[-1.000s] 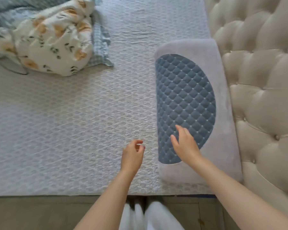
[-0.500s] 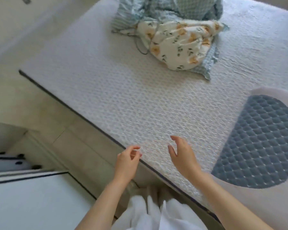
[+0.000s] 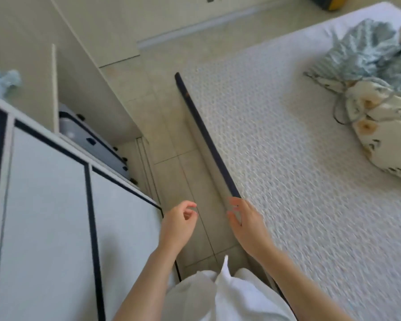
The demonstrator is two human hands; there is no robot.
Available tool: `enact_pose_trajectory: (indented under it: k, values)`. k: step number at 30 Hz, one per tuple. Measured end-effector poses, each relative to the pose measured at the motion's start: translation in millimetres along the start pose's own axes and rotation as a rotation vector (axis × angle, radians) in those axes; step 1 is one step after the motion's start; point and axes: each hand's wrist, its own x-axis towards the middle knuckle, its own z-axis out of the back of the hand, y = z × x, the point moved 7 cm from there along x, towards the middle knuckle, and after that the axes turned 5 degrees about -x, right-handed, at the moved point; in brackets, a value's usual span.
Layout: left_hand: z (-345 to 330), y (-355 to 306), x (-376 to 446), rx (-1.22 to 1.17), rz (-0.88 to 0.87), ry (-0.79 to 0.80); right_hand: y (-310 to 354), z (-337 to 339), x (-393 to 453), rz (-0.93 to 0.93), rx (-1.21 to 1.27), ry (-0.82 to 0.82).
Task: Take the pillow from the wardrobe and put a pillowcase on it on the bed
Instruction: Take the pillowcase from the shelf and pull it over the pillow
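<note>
While both hands hang free in the aisle between bed and cabinets, we judge the task to be at its first step: going to fetch the pillow. We note the left hand (image 3: pixel 177 224) loosely curled, thumb near forefinger, gripping nothing. We note the right hand (image 3: pixel 247 224) with fingers spread and slack, over the dark edge trim (image 3: pixel 205 135) of the bed (image 3: pixel 287 170), likewise carrying nothing; whether it touches the trim we cannot tell.

No pillow shows anywhere in this view. On the bed's far right lies a bundle of floral fabric (image 3: pixel 384 126) against a heap of blue-grey patterned cloth (image 3: pixel 370 52); one of them may be the pillowcase, but we cannot confirm that.

On the left stands a white unit with dark trim lines (image 3: pixel 56 205). Beyond it a tall beige panel (image 3: pixel 54 89) stands edge-on, seemingly an open door, with a grey case (image 3: pixel 88 137) on the floor beside it. We take this opening for the wardrobe, though its inside is hidden.

In our judgement the next move calls for stepping along the tiled floor (image 3: pixel 167 126), turning left to the opening, and finding the pillow before either hand closes. Motion blur limits finer detail.
</note>
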Motion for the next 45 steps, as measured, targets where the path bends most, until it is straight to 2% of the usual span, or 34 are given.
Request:
enact_pose_trajectory:
  k: [6,10,18,24,29,35,37,41,45]
  values:
    - [53,19,37,-0.074,0.093,-0.156,59,-15,80,0.136,-0.056,0.108]
    - [81,27,67,-0.112,0.167,-0.206,87,-23,140,0.195,-0.072,0.188]
    - [143,17,148,-0.233,0.303,-0.394,173,-37,279,0.423,-0.162,0.399]
    - [194,-10,203,-0.259,0.337,-0.654,261,-46,373,0.633,-0.249,0.486]
    - [251,-20,235,-0.261,0.363,-0.858,338,-70,416,0.814,-0.303,0.540]
    - [330,-20,257,-0.126,0.384,-1.122,436,-116,448,1.014,-0.314,0.588]
    - [355,-15,258,-0.078,0.431,-1.203,471,-134,455,1.092,-0.324,0.591]
    - [401,-7,254,0.248,0.516,-1.295,534,-168,458,1.251,-0.371,0.618]
    - [431,11,239,0.342,0.672,-1.416,592,-201,446,1.470,-0.411,0.636]
